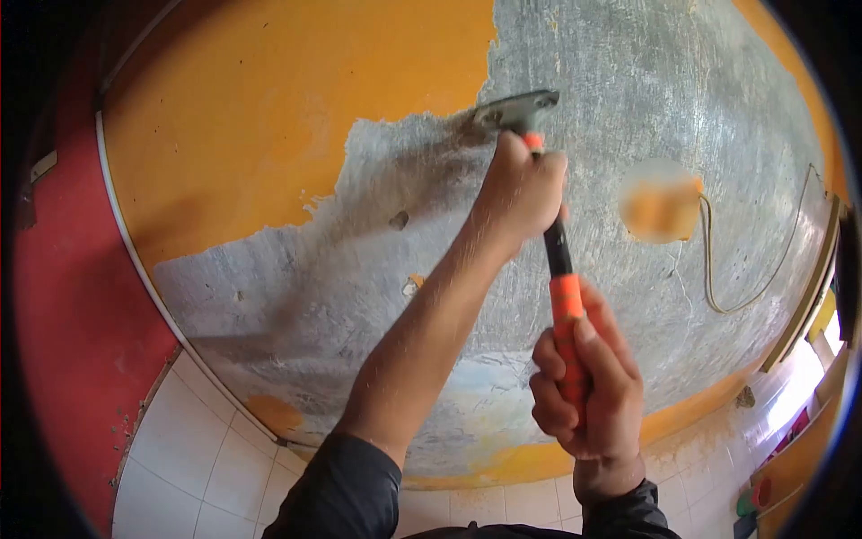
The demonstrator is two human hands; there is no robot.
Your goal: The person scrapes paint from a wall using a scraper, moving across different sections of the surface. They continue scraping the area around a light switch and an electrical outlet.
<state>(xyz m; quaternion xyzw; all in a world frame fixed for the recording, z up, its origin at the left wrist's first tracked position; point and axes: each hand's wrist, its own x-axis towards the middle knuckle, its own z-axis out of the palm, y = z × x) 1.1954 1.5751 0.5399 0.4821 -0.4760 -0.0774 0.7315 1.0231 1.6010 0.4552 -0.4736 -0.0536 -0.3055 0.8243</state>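
Note:
Both of my hands grip one long-handled scraper (558,253), which has a black shaft and an orange handle. My left hand (532,190) is closed around the shaft, just below the wide metal head. Lower down, my right hand (603,395) wraps the orange grip. The scraper's head lies at the wall, right by the ragged edge of the orange-yellow paint (269,99). Around and below it the bare grey wall (611,99) shows scrape marks and small pits. Fine specks of dust show over my left forearm.
An orange patch (660,208), blurred in part, sits on the wall at right, with a loose cable (709,269) hanging from it. A red wall (76,296) and a pale conduit (121,216) are at left. White tiles (193,431) run below. A shelf with objects (799,449) stands lower right.

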